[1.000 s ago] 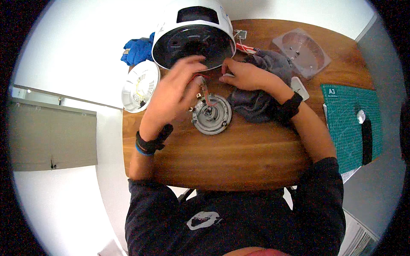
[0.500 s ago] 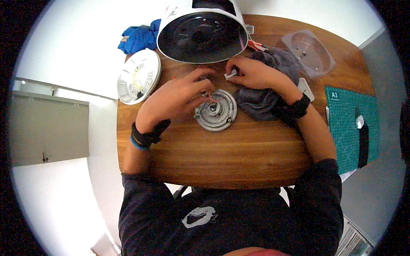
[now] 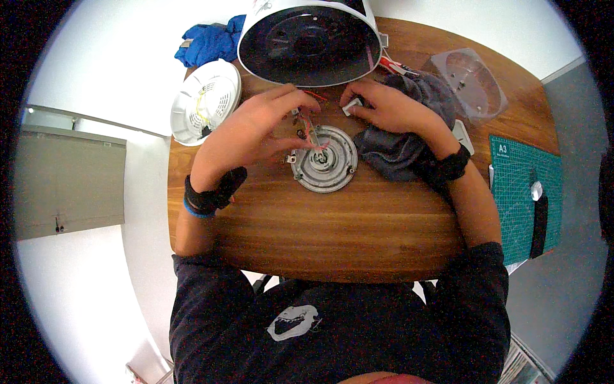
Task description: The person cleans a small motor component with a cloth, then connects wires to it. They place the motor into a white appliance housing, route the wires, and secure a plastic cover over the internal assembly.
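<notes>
A round grey metal plate (image 3: pixel 325 180) with ring-shaped ridges lies on the wooden table in front of me. Over its far left edge, my left hand (image 3: pixel 256 128) holds a small, narrow part with red wires (image 3: pixel 311 130) between thumb and fingers; its exact kind is unclear. Its lower end is close to the plate's centre, and I cannot tell whether it is attached there. To the right, my right hand (image 3: pixel 391 107) pinches a small white piece (image 3: pixel 352 107). That hand's forearm passes over a crumpled dark grey cloth (image 3: pixel 400 153).
A white appliance housing (image 3: pixel 377 13) with a black interior stands at the back. Left of it are a white slotted cover (image 3: pixel 185 109) and a blue cloth (image 3: pixel 214 46). Red-handled pliers (image 3: pixel 395 66), a clear plastic tray (image 3: pixel 489 96) with small screws, and a green cutting mat (image 3: pixel 518 211) are on the right.
My left hand has lifted slightly and its thumb and fingers have spread further apart, showing more of the wired part. The white piece has turned in my right fingers. The whole view has shifted slightly.
</notes>
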Demonstrator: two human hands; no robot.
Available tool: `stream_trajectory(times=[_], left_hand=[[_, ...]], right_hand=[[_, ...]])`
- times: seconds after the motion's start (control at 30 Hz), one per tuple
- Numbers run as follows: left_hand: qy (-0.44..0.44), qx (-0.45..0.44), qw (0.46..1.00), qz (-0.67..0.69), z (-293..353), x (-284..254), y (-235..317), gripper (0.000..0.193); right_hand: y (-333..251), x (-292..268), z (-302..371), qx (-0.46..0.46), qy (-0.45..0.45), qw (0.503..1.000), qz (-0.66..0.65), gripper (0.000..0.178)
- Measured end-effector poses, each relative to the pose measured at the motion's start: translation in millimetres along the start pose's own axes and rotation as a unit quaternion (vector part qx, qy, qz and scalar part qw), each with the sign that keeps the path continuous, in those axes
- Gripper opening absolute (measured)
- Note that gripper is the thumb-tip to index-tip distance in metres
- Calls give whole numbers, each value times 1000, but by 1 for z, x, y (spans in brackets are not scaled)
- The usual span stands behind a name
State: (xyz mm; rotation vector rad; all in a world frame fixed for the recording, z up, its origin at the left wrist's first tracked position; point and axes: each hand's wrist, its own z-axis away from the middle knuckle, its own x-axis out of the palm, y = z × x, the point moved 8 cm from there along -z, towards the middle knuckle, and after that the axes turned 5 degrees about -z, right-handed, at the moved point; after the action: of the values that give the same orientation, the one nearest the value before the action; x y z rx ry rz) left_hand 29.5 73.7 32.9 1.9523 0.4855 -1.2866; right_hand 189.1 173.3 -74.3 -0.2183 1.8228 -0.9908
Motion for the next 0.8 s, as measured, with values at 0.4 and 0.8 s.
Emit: stream_trajectory(times=[0.4, 0.8], left_hand=[[34, -54, 997, 44, 2, -2, -12, 37], [29, -85, 991, 95, 7, -2, -19, 57]], right_hand=[[0, 0, -1, -9, -8, 1000, -1, 23], [-3, 0, -1, -4, -17, 1000, -6, 25]])
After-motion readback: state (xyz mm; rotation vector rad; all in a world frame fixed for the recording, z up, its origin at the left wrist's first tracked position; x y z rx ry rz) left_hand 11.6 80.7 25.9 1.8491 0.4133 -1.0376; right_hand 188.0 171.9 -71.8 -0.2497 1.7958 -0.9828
